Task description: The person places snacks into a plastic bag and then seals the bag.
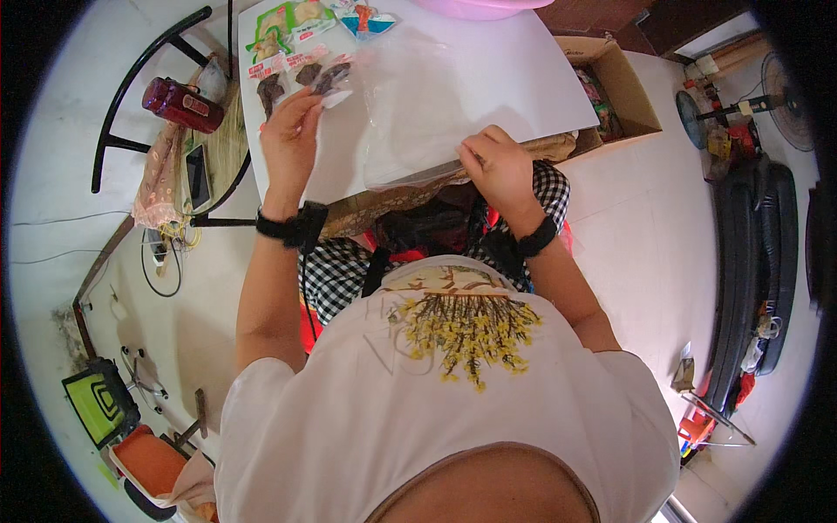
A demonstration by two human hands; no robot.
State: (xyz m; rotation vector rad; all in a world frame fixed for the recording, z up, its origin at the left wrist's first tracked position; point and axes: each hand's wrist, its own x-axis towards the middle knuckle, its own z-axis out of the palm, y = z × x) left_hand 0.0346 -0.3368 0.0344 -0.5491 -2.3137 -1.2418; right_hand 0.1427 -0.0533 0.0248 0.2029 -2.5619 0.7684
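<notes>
My left hand (pixel 292 134) is at the left of the white table, its thumb and fingertips pinched at the lower end of a clear snack packet with dark contents (pixel 335 77). Two similar dark-filled packets lie beside it, one at the left (pixel 269 93) and one partly behind my fingers (pixel 306 70). A large clear plastic bag (pixel 412 111) spreads flat across the middle of the table. My right hand (pixel 498 167) grips this bag near its mouth, at the table's near edge; the fingertips are partly hidden.
Green-edged food packets (pixel 288 26) and a blue-and-white packet (pixel 366 21) lie at the far left. A pink basin (pixel 480 5) stands at the back. Right of the table is an open cardboard box (pixel 631 98). A chair (pixel 229 150) at left bears a dark red flask (pixel 183 104) and a phone (pixel 197 175).
</notes>
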